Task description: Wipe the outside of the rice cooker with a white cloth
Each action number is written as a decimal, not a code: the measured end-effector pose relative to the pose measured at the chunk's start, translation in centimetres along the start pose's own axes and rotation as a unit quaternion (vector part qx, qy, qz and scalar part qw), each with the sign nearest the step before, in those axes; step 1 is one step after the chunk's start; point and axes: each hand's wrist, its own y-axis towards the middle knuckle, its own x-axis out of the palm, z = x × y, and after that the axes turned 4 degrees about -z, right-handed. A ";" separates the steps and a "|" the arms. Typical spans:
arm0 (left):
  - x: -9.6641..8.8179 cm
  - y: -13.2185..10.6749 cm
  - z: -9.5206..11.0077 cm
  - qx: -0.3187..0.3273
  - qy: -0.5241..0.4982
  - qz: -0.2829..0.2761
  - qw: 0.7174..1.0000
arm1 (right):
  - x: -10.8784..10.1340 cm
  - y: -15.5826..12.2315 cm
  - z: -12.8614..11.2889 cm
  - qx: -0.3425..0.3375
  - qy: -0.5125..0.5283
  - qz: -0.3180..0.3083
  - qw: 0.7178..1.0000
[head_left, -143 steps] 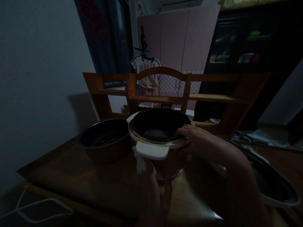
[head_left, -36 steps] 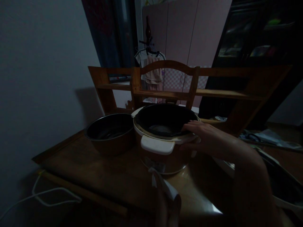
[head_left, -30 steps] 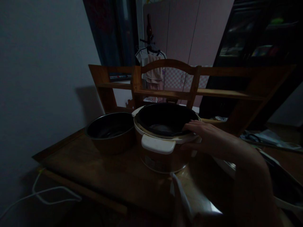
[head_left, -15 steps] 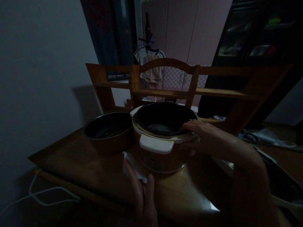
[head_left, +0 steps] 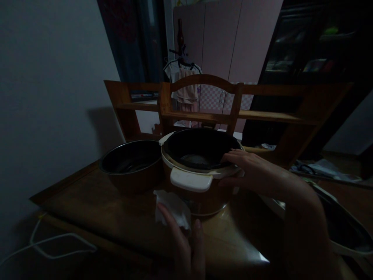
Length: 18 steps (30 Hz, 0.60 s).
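Holding a white cloth (head_left: 176,208) against the outstretched fingers of the left hand (head_left: 186,245), in front of the near left wall of the cooker (head_left: 210,197), with contact there hard to tell, and clasping its right rim with the right hand (head_left: 247,166), fingertips inside, thumb outside. Could slide or tilt the cooker through too hard a push against that one-handed hold, or bump it into the dark pot (head_left: 132,182) just left on the wooden table (head_left: 116,217). Upright mid-table, round and uncovered, brown below a cream rim, black inside.

Hanging clothes (head_left: 187,87), pink wardrobe (head_left: 218,42) behind, dark cabinet (head_left: 271,103); looped white cord (head_left: 70,234)
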 end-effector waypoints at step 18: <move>0.4 3.3 0.6 -0.100 -0.130 -0.007 0.986 | 0.2 0.2 0.3 -0.003 0.018 0.012 1.000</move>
